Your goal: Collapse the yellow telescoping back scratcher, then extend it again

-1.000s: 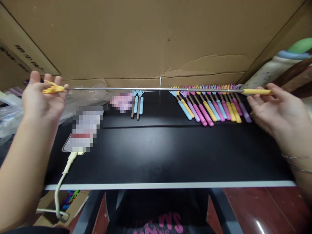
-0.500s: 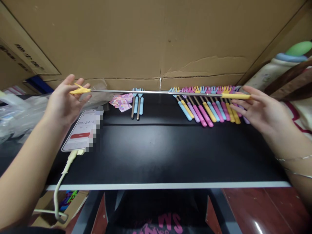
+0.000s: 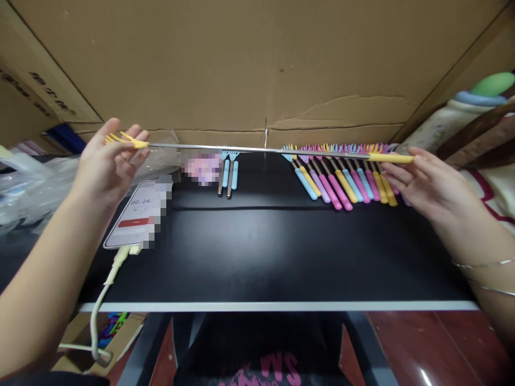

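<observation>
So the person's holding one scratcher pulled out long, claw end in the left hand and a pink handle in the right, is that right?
Not quite. In the head view the handle in the right hand is yellow, not pink. The rest holds: the scratcher is pulled out long, its claw end in the left hand.

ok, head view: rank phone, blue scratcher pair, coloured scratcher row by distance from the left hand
From the left hand, which grips the extended yellow scratcher:
1. phone, right beside it, table's left side
2. blue scratcher pair, back centre
3. coloured scratcher row, back right
</observation>
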The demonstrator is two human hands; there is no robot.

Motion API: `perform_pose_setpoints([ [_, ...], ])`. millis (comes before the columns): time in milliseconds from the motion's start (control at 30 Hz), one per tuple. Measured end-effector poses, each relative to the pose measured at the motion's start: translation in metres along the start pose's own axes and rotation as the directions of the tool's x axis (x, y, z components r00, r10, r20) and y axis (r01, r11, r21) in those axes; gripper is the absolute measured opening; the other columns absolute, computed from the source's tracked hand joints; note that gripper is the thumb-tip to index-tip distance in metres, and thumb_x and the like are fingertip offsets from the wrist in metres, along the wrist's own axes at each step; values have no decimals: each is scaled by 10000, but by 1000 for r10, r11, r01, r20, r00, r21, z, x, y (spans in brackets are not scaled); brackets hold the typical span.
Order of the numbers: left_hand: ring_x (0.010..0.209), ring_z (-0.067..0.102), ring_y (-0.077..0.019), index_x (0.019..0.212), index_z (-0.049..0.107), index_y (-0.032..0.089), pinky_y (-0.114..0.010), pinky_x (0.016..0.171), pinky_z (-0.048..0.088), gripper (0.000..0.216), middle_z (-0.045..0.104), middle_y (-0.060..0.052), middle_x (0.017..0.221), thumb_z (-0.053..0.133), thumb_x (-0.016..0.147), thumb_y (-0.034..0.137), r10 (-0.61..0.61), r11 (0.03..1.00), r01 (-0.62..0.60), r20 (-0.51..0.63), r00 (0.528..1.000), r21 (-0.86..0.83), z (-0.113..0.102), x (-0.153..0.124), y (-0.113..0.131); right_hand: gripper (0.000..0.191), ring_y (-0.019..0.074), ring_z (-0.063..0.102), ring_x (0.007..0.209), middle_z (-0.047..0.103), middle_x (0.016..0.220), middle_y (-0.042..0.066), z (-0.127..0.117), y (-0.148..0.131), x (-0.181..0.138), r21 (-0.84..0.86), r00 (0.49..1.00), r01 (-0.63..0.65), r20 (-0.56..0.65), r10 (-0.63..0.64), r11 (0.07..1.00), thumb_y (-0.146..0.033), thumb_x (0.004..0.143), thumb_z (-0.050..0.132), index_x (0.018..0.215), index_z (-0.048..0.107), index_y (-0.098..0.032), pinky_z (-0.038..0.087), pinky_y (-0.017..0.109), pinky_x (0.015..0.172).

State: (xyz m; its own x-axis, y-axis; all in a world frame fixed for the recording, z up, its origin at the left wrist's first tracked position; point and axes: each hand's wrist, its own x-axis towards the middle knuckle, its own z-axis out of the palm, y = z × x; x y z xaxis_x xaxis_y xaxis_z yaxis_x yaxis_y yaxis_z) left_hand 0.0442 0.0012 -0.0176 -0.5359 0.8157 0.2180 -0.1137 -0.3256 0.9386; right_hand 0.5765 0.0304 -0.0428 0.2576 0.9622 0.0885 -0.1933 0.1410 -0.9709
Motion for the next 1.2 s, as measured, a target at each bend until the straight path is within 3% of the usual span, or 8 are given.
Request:
perform_pose_setpoints([
  [167,1099,658,-179,1068,498,251,-481,1104,451,518,684,21,1146,575,610,21,40,995,-42,32,999,88,-5,5,-2,139,139,698,790,702,842,-39,6,-7,-7,12,999,-21,-42,21,1000,-176,728,712,785,660,-292,534,315,876],
  [300,745,701,-125,988,524,227,-326,779,621,440,675,26,925,523,596,26,4,998,-2,-45,999,63,1,4,-4,108,149,698,784,688,817,-43,8,-10,-10,17,995,-28,-97,30,999,-190,733,709,738,650,-280,536,327,893],
  [433,554,634,-106,920,488,209,-219,522,569,402,597,51,708,483,569,13,11,1000,-11,-62,998,7,5,5,4,100,162,699,805,688,822,-27,10,-11,-11,16,994,-4,-112,6,1000,-200,707,707,728,638,-269,534,344,921],
  [600,498,600,-115,939,449,224,-236,500,557,427,622,65,687,507,554,50,116,989,-114,-22,993,96,-3,10,10,116,187,691,733,667,762,-1,14,-12,-13,-22,994,26,-110,-28,999,-199,643,667,739,629,-251,566,370,809],
  [767,440,584,-122,924,519,196,-249,479,535,288,599,52,610,558,639,170,190,932,-200,62,980,303,-13,22,-5,117,132,616,566,612,681,-15,7,-16,-10,-94,994,96,-42,-100,991,-205,640,657,724,589,-248,537,296,611],
  [867,441,600,-118,926,529,190,-223,449,503,240,588,51,586,617,723,284,189,904,-219,115,975,368,-17,25,-13,158,126,596,523,589,659,-25,8,-17,-11,-99,991,119,-51,-124,988,-210,605,677,716,568,-237,522,285,569],
  [967,525,653,-114,978,530,196,-256,552,525,267,621,53,615,608,811,389,155,880,-222,189,970,420,-20,22,-12,169,130,581,482,576,612,-29,14,-18,-16,-106,986,125,-98,-136,986,-198,574,656,703,551,-229,501,277,523],
  [1200,718,723,-162,994,559,206,-352,651,478,259,623,82,586,567,842,415,114,824,-221,229,967,521,-24,20,-10,278,166,599,520,598,582,-37,14,-7,-13,-164,988,130,-58,-141,978,-197,580,664,772,472,-257,497,308,518],
])
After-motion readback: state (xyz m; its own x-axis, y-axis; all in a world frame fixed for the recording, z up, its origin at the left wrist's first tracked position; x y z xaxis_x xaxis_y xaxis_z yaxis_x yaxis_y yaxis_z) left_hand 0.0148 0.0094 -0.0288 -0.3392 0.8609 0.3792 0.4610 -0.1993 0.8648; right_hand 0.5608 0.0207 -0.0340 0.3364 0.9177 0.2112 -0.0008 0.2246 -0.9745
